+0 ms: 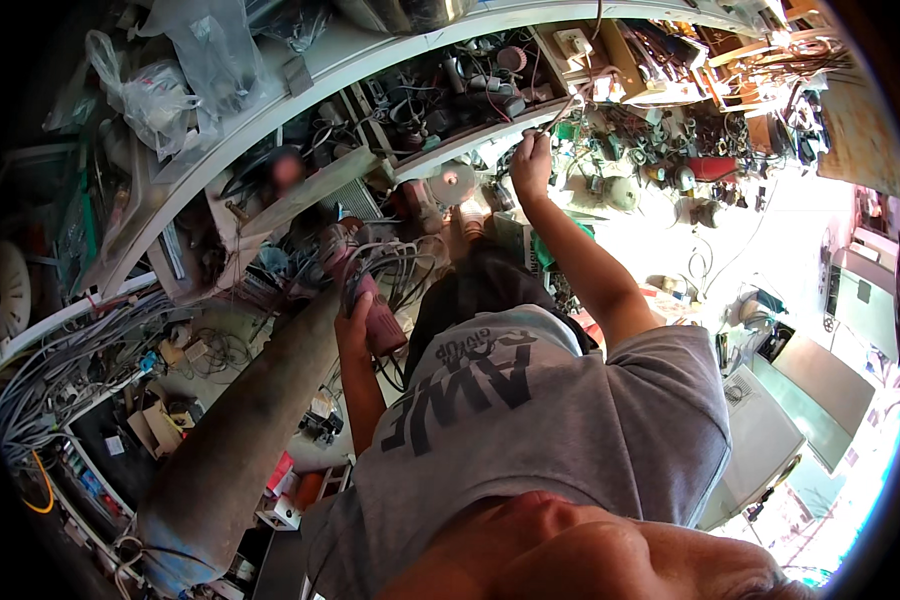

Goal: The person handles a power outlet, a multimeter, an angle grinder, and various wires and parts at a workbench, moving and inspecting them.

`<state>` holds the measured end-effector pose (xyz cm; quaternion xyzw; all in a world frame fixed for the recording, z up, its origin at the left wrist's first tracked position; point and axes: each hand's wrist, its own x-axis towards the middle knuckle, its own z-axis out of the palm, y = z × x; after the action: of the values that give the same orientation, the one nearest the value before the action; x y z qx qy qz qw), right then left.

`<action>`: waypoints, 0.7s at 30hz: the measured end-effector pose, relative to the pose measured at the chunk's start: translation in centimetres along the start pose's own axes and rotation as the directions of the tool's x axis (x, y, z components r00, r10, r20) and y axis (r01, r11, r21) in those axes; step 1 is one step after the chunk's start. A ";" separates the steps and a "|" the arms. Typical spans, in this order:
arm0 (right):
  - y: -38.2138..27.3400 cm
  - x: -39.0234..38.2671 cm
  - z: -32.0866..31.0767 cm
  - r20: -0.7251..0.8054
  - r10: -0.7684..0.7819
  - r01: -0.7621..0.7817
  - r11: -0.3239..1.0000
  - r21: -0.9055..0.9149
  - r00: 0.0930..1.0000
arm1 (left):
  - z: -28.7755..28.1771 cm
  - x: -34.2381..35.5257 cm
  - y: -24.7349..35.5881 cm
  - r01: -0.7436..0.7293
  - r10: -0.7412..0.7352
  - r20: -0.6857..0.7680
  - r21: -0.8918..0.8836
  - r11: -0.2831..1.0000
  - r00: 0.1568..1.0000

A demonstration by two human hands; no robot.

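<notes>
My left hand is wrapped round the body of a maroon power tool, low in front of me. The tool has a thick cylindrical body, and loops of grey cable lie beside it. Its front end is among clutter, so its exact kind is unclear. My right hand is stretched out farther ahead, fingers closed on a thin dark rod near the shelf edge. The rod slants up and away to the right; what its far end touches cannot be made out.
A large metal cylinder lies slanted at my left. Ahead, a shelf holds parts and cables, and plastic bags lie on the upper ledge. Bundled wires hang far left. Mixed parts and a pale case are at right.
</notes>
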<state>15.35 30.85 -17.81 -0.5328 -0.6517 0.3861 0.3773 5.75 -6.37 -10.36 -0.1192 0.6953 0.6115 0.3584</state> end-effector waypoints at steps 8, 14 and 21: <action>-2.6 -3.3 -7.8 -0.017 -0.041 0.039 0.993 -0.114 0.999 | 0.3 1.0 0.8 -0.083 0.084 0.053 -0.020 0.996 0.995; -7.7 4.9 -12.5 -0.046 -0.539 0.493 0.799 -0.345 0.841 | 1.4 0.7 2.0 -0.112 0.113 0.052 -0.031 0.993 0.992; -13.0 15.3 -12.9 0.048 -0.673 0.642 0.678 -0.358 0.738 | 2.3 0.7 1.8 -0.071 0.068 0.054 0.055 0.996 0.996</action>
<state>19.51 45.54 0.56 -0.3374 -0.8401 0.0779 0.4176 4.97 -3.58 -9.42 -0.0689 0.7065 0.6066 0.3580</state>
